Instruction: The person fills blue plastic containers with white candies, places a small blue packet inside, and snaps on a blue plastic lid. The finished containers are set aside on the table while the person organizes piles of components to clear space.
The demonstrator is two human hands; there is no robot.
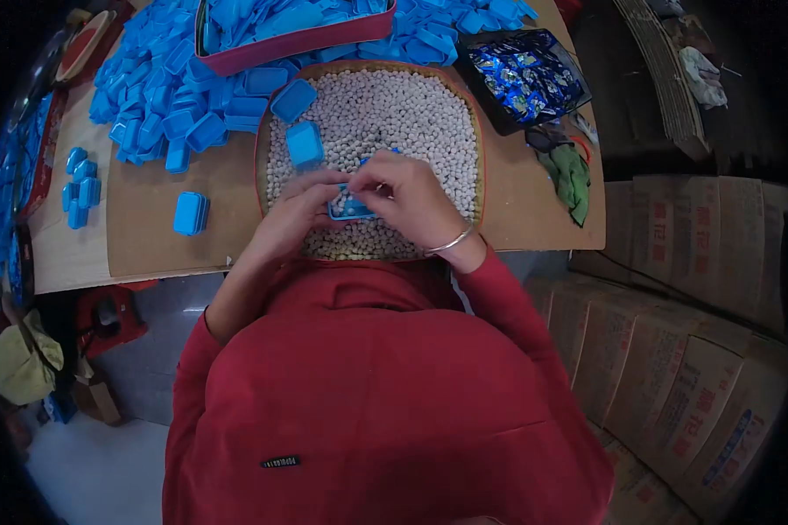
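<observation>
A large tray (438, 114) full of small pale balls lies right in front of me. Over its near part, my left hand (302, 210) holds the left side of a small blue box (350, 208) with some pale balls in it. My right hand (403, 197) is above the box's right side, its thumb and fingers pinched together; what they hold, if anything, is too small to make out. Two blue box parts, one at the tray's upper left edge (293, 101) and one on the balls (305, 144), lie beyond my left hand.
Blue box parts (158, 96) are heaped at the back left, with a red-rimmed container (298, 42) among them. Closed blue boxes (191, 213) stand at the left. A black tray (525, 74) of shiny blue packets and a green cloth (569, 179) lie right. Cartons (674, 350) stand beyond.
</observation>
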